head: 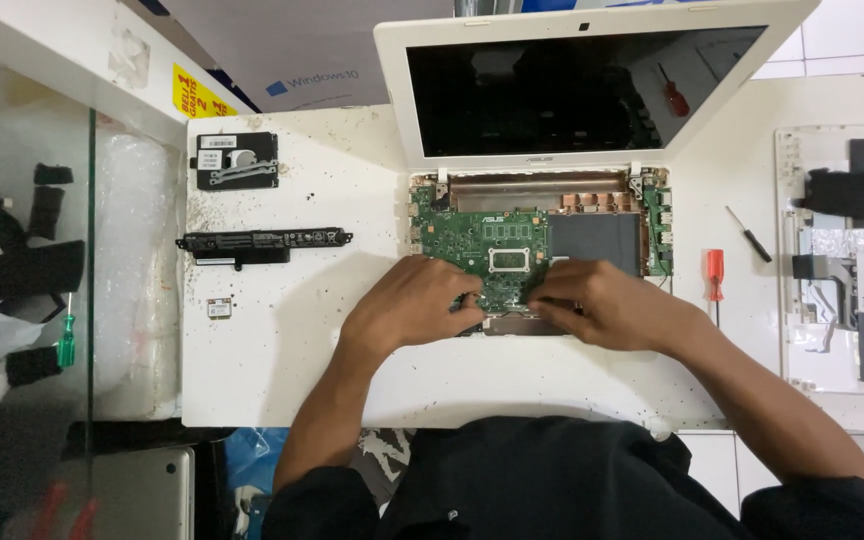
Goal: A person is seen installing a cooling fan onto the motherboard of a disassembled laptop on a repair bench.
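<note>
Hands met at the front edge of the green motherboard [482, 250] inside the opened white laptop [592, 190]: left hand [414, 303] and right hand [607, 303] each pinched something small there, unclear what. Battery [257, 243] and hard drive [237, 160] already lay out on the counter [292, 370]; the board remained seated.

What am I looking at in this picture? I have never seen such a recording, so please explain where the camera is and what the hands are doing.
There is one picture, taken by a camera worn on a person's head, looking down at a white table. No machine is present, only two bare hands. The left hand and the right hand rest on the green circuit board of an opened white laptop; the fingertips press at its lower edge. Whether they grip anything is hidden. To the left lie a hard drive, a long black battery and a small card. To the right lie a red screwdriver and a black one.
</note>
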